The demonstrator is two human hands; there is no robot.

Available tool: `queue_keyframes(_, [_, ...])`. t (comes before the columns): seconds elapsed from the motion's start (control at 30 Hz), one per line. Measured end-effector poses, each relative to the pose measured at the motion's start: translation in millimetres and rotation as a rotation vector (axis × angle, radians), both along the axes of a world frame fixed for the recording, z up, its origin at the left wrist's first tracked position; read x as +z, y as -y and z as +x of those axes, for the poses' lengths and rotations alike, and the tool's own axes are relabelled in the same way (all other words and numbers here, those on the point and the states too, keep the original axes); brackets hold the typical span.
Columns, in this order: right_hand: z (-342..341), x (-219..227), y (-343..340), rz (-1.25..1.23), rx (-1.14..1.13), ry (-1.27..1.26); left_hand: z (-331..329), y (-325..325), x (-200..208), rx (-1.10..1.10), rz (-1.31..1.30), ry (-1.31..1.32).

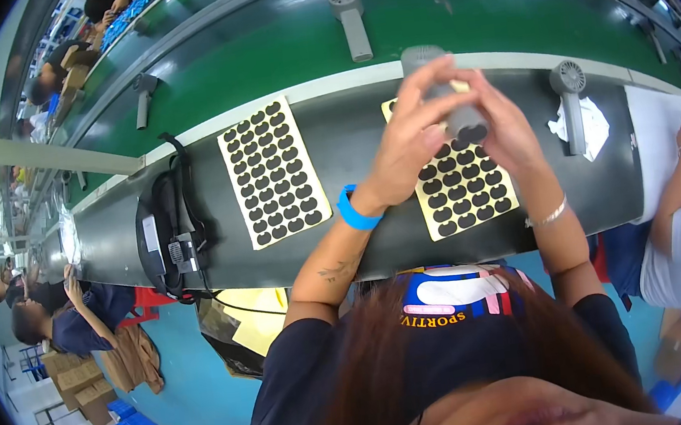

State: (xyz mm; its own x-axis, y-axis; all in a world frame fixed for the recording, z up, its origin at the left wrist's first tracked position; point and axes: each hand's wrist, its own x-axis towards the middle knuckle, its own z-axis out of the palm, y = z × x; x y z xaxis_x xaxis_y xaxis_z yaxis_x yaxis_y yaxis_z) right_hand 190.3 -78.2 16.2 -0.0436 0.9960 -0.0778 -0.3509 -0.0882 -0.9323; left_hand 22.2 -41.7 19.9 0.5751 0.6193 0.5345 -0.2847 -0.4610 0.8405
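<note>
A grey handheld fan [465, 124] is held up between my two hands, its round head tipped away from me and the dark end of its handle toward me. My left hand [404, 142] wraps its fingers around the handle. From the other side, my right hand [509, 130] closes on the handle near its end; some fingertips are blurred or hidden. Beneath them lies a pale yellow sheet of black stickers [466, 198], partly covered by my hands. To its left on the black tabletop rests a second sticker sheet [276, 178].
Another grey fan [571, 102] lies at right on crumpled white wrapping [596, 126]. Beyond the table edge runs a green conveyor [271, 48] carrying a fan [352, 30] and others. A black strapped bag [165, 232] sits at left. Co-workers sit at both sides.
</note>
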Motion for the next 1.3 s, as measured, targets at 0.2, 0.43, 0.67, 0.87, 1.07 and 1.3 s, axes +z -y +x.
queue_keyframes(0.2, [30,-21,-116,0.217,-0.138,0.81,-17,-85,-22,0.75,0.207,-0.366])
queue_keyframes(0.43, [70,-89,-229,0.359,-0.509,1.575,-13,-142,-99,0.836,0.285,-0.91])
queue_keyframes(0.67, [52,-48,-110,0.317,-0.406,1.239,-40,-168,-110,0.975,0.381,-0.812])
queue_keyframes(0.87, [78,-48,16,0.199,-0.484,0.927,-26,-154,-53,1.078,0.573,-0.298])
queue_keyframes(1.07, [63,-47,51,0.058,-0.393,0.722,-3,-87,-1,0.789,0.105,-0.008])
queue_keyframes(1.3, [17,-52,7,0.261,-0.273,1.024,-20,-15,10,0.628,-0.005,0.187])
